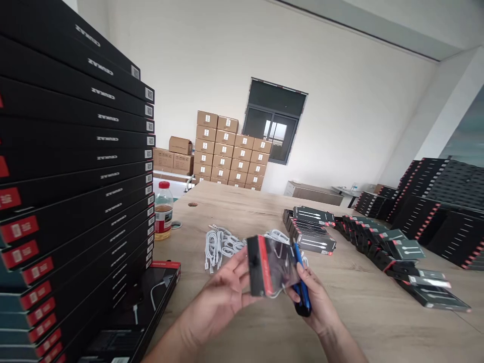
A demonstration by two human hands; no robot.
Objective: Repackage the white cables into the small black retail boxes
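Box [260,266] held in open-fingered left hand [229,285], blue tool [302,282] gripped in right hand [315,297], white cables [223,246] beyond.

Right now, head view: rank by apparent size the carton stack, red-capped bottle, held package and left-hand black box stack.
Largest to smallest, as seen:
1. Black box stack, nearest and cut off by the frame
2. Carton stack
3. Held package
4. Red-capped bottle

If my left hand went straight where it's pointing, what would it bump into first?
The box, which is right at the fingers of your left hand. Past that, maybe the white cables, but your hand might go over them; depth is unclear.
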